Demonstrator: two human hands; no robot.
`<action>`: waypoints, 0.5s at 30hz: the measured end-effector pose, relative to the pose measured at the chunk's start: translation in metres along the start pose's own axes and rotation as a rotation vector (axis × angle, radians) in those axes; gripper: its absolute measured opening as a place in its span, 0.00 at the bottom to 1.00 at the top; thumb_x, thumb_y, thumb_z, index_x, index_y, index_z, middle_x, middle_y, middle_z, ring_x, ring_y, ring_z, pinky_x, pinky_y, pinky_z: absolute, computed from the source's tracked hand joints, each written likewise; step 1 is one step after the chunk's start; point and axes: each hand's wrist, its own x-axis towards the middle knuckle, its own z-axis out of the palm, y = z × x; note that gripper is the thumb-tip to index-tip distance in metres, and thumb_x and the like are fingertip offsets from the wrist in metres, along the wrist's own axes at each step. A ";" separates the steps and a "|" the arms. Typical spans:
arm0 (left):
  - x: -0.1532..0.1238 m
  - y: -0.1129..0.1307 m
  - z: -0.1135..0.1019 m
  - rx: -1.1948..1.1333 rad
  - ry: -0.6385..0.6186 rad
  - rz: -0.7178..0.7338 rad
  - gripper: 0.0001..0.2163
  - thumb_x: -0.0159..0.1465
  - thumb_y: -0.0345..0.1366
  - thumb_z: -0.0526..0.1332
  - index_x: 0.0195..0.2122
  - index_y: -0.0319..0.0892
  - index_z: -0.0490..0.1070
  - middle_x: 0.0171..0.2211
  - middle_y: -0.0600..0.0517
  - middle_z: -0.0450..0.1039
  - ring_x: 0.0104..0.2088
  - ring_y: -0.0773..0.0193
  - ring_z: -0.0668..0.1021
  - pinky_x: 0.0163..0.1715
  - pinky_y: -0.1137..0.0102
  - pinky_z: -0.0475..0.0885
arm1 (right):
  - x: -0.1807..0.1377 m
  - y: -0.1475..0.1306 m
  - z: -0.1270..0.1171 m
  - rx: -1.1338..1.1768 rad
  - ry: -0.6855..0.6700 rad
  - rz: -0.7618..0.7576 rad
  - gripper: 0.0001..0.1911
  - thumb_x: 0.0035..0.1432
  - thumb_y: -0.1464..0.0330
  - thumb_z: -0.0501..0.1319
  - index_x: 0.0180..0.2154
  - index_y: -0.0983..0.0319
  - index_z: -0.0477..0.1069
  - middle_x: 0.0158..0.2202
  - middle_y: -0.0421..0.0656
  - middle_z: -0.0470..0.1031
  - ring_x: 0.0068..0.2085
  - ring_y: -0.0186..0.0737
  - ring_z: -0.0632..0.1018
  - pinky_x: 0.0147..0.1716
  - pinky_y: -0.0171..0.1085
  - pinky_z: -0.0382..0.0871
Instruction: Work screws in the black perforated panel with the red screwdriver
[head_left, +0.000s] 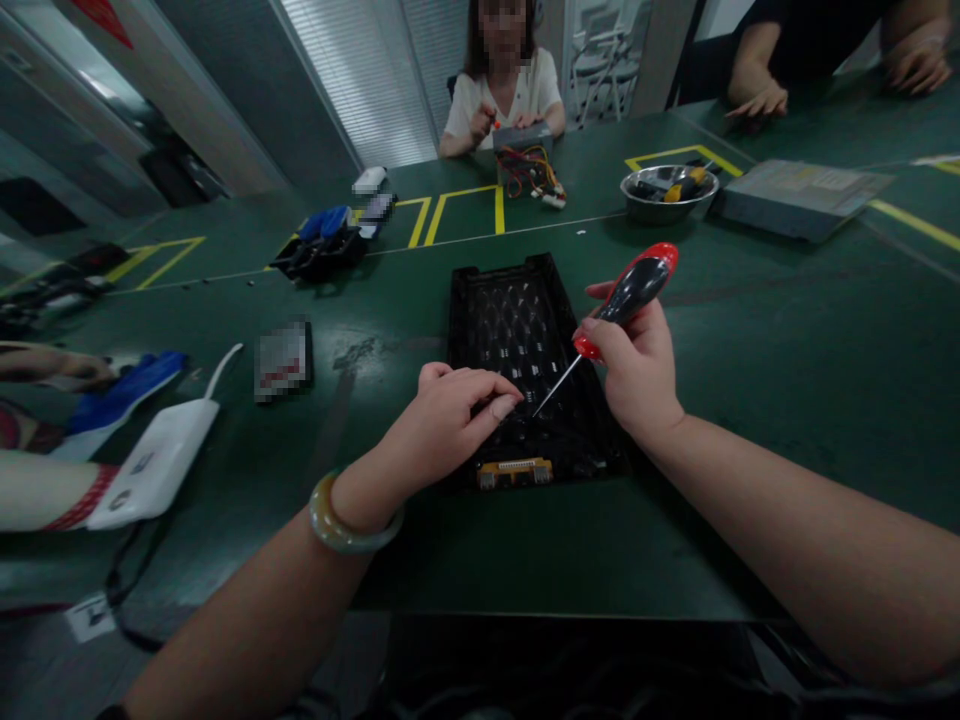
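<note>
My right hand (637, 370) grips a red and black screwdriver (630, 295) by its handle. Its thin steel shaft points down-left, with the tip (537, 412) just above the dark contents of a black plastic crate (480, 300). My left hand (450, 415) rests on a dark circuit board (525, 435) inside the crate, beside the screwdriver tip. A gold-coloured connector strip (514, 472) shows at the crate's near end. My left hand hides part of the board. A mottled bangle (352, 518) circles my left wrist.
A green workbench with yellow tape lines fills the view. A steel bowl of tools (667, 192) and a flat grey device (799, 198) lie at far right. A co-worker (502, 100) handles a wired grey box (523, 150) opposite. Another person's arm (52, 490) and a white adapter (154, 465) lie left.
</note>
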 end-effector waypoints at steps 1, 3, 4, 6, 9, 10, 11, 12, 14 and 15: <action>0.000 0.001 0.000 0.003 0.004 0.001 0.10 0.74 0.41 0.55 0.46 0.48 0.75 0.46 0.53 0.82 0.46 0.60 0.79 0.54 0.55 0.55 | 0.000 0.000 0.000 -0.012 -0.007 -0.009 0.15 0.53 0.66 0.66 0.45 0.56 0.72 0.38 0.38 0.74 0.34 0.36 0.73 0.35 0.39 0.69; 0.000 0.002 -0.001 0.011 0.005 0.000 0.11 0.74 0.41 0.55 0.46 0.48 0.75 0.46 0.52 0.82 0.46 0.59 0.79 0.54 0.56 0.56 | 0.000 0.000 0.000 -0.024 -0.016 -0.025 0.16 0.54 0.65 0.66 0.45 0.55 0.72 0.40 0.38 0.74 0.35 0.37 0.74 0.38 0.41 0.70; -0.001 0.003 -0.001 0.016 0.003 -0.001 0.10 0.73 0.41 0.55 0.46 0.48 0.76 0.45 0.52 0.82 0.45 0.60 0.79 0.54 0.56 0.56 | 0.000 0.000 0.000 -0.024 -0.019 -0.029 0.16 0.54 0.65 0.66 0.45 0.55 0.71 0.41 0.38 0.74 0.36 0.37 0.74 0.38 0.41 0.70; -0.001 0.004 -0.003 0.031 -0.003 0.001 0.09 0.72 0.41 0.57 0.45 0.48 0.77 0.43 0.52 0.81 0.45 0.60 0.78 0.54 0.56 0.56 | 0.000 -0.001 0.000 -0.017 -0.021 -0.031 0.17 0.53 0.64 0.67 0.46 0.56 0.71 0.43 0.39 0.74 0.37 0.37 0.74 0.38 0.41 0.70; -0.001 0.004 -0.004 0.062 -0.005 0.025 0.07 0.70 0.40 0.61 0.43 0.49 0.78 0.41 0.52 0.81 0.45 0.59 0.77 0.52 0.56 0.55 | 0.001 -0.002 0.001 0.015 -0.001 -0.010 0.16 0.52 0.64 0.66 0.44 0.57 0.72 0.40 0.39 0.74 0.35 0.36 0.73 0.34 0.39 0.69; -0.002 0.004 -0.004 0.069 -0.007 0.036 0.06 0.69 0.40 0.62 0.43 0.49 0.78 0.42 0.52 0.80 0.45 0.59 0.76 0.52 0.56 0.54 | 0.001 -0.002 0.001 0.032 0.012 0.000 0.16 0.52 0.64 0.66 0.44 0.56 0.72 0.38 0.38 0.74 0.33 0.35 0.73 0.32 0.38 0.68; -0.002 0.004 -0.004 0.072 -0.009 0.048 0.06 0.69 0.40 0.62 0.43 0.50 0.78 0.42 0.53 0.80 0.45 0.59 0.76 0.52 0.56 0.54 | 0.002 -0.002 0.001 0.052 0.028 0.009 0.15 0.52 0.65 0.66 0.43 0.56 0.72 0.34 0.37 0.73 0.30 0.34 0.72 0.30 0.37 0.67; -0.003 0.004 -0.004 0.073 -0.013 0.058 0.06 0.69 0.41 0.63 0.43 0.50 0.79 0.43 0.53 0.80 0.46 0.59 0.76 0.51 0.56 0.54 | 0.003 -0.001 0.001 0.073 0.044 0.018 0.14 0.52 0.65 0.65 0.43 0.56 0.71 0.31 0.36 0.72 0.28 0.33 0.70 0.27 0.36 0.65; -0.004 0.005 -0.004 0.070 -0.015 0.076 0.07 0.68 0.43 0.64 0.44 0.51 0.79 0.44 0.53 0.79 0.47 0.59 0.76 0.51 0.57 0.53 | 0.005 0.000 0.001 0.113 0.069 0.034 0.14 0.51 0.65 0.64 0.42 0.56 0.70 0.26 0.34 0.69 0.24 0.32 0.68 0.23 0.34 0.61; -0.004 0.005 -0.004 0.067 -0.016 0.083 0.08 0.68 0.45 0.65 0.44 0.51 0.79 0.44 0.53 0.79 0.47 0.59 0.75 0.50 0.57 0.53 | 0.006 0.002 0.000 0.130 0.078 0.044 0.13 0.51 0.66 0.64 0.41 0.56 0.70 0.25 0.34 0.69 0.23 0.31 0.67 0.22 0.33 0.60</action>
